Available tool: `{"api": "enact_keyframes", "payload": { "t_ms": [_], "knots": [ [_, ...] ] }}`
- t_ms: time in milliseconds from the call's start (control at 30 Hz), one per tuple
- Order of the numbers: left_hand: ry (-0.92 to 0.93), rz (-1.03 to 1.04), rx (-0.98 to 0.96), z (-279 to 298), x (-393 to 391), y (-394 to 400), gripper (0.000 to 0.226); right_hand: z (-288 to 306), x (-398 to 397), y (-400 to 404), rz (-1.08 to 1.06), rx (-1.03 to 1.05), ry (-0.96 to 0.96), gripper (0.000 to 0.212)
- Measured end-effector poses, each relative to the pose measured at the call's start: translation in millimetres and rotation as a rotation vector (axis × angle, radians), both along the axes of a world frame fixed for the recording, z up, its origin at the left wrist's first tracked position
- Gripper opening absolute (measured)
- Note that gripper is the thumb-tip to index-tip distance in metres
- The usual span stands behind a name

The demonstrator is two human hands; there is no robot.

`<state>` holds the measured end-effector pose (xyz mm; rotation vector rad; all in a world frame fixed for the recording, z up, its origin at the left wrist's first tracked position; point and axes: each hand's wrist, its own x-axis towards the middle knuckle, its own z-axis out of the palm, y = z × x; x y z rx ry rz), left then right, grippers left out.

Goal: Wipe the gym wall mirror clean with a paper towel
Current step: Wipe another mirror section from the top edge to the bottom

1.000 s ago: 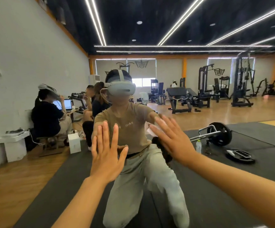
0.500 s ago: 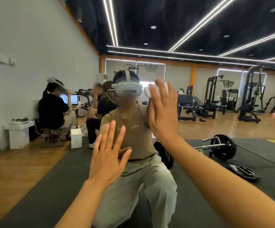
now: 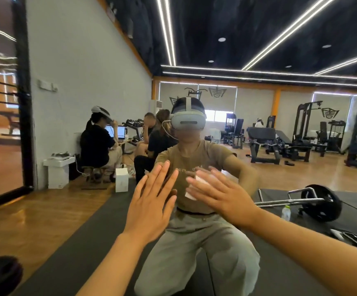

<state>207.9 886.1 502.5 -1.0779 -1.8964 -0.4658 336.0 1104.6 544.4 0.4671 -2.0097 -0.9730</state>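
Towel (image 3: 191, 190) lying flat beneath right hand (image 3: 222, 196), fingers straight, pressing it against mirror (image 3: 71, 82); left hand (image 3: 149, 207) bracing left, flat, carrying nothing.

Wood floor (image 3: 34, 214), dark mats (image 3: 83, 248) — ceiling light strips (image 3: 280, 33).

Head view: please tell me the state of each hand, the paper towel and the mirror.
left hand: open, fingers straight, flat against the mirror
right hand: open, fingers spread, presses the paper towel on the glass
paper towel: white, mostly hidden under the right hand
mirror: upright, reflects the gym
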Motion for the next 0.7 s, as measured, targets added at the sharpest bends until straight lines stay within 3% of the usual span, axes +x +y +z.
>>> {"api": "enact_keyframes", "payload": {
  "t_ms": [133,267,333,433,500,600,700],
  "knots": [
    [0.025,-0.020,0.019,0.7,-3.7,-3.3,0.062,109.1,-12.7,-11.3,0.026,-0.219,0.271,0.050],
    [-0.149,-0.085,0.207,-5.5,-9.7,-5.9,0.061,169.3,-24.8,-29.9,0.072,-0.569,0.460,0.045],
    [-0.203,-0.046,0.321,-6.0,-16.5,-9.9,0.061,151.7,-32.7,-39.5,0.106,-0.627,0.497,0.048],
    [-0.219,-0.002,0.382,0.5,-24.0,-15.3,0.061,75.8,-40.7,-48.3,0.141,-0.558,0.404,0.062],
    [-0.209,0.019,0.361,5.4,-25.8,-17.4,0.062,8.9,-40.3,-50.1,0.139,-0.454,0.285,0.067],
    [-0.221,0.039,0.328,7.1,-28.5,-18.7,0.063,-80.1,-34.9,-42.0,0.058,-0.171,0.058,0.058],
    [-0.211,0.079,0.283,3.0,-31.6,-18.3,0.065,-100.0,-30.2,-31.4,0.013,-0.014,-0.062,0.055]
  ]
}}
